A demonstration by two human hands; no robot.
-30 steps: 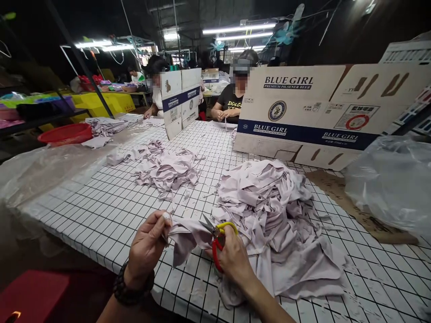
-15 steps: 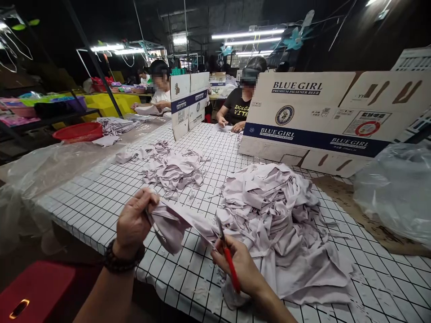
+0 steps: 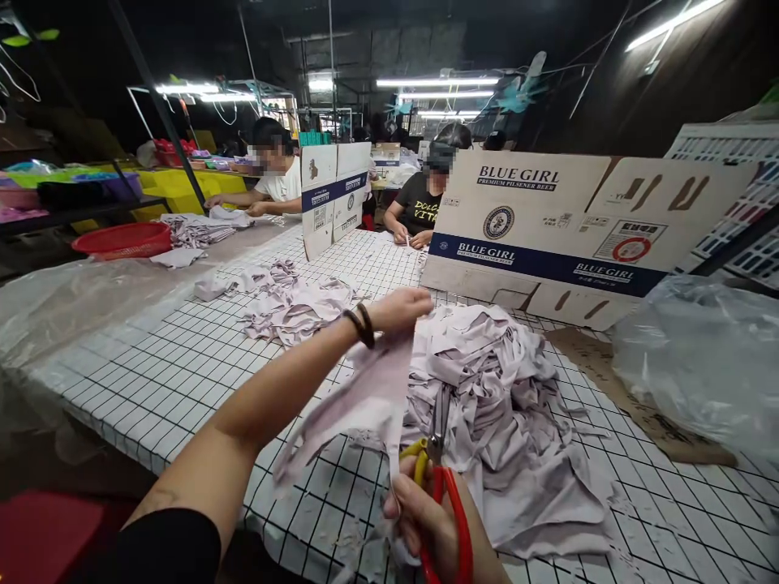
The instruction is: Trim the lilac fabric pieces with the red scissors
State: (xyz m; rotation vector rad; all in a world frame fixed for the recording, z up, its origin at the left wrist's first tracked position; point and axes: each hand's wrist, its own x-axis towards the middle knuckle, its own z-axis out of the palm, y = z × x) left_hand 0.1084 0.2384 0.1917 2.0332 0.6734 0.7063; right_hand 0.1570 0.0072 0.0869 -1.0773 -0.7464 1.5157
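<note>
My left hand [image 3: 398, 309] is stretched far forward over the table, closed on the top edge of a pale lilac fabric piece [image 3: 365, 401] that hangs down toward me. My right hand [image 3: 426, 519], at the near table edge, grips small scissors [image 3: 439, 470] with a red and a yellow handle, blades pointing up beside the fabric's lower end. Just right of both hands lies a large heap of the same lilac fabric pieces [image 3: 492, 405].
A smaller lilac fabric pile [image 3: 292, 304] lies left of centre on the grid-patterned table [image 3: 164, 381]. Blue Girl cardboard sheets [image 3: 572, 227] stand as dividers. A clear plastic bag [image 3: 699, 357] is at right, a red basin [image 3: 122, 239] at left. Two people work at the far end.
My left hand has swung from the near left up and forward, lifting the fabric piece. My right hand with the scissors drew back toward me, blades now upright.
</note>
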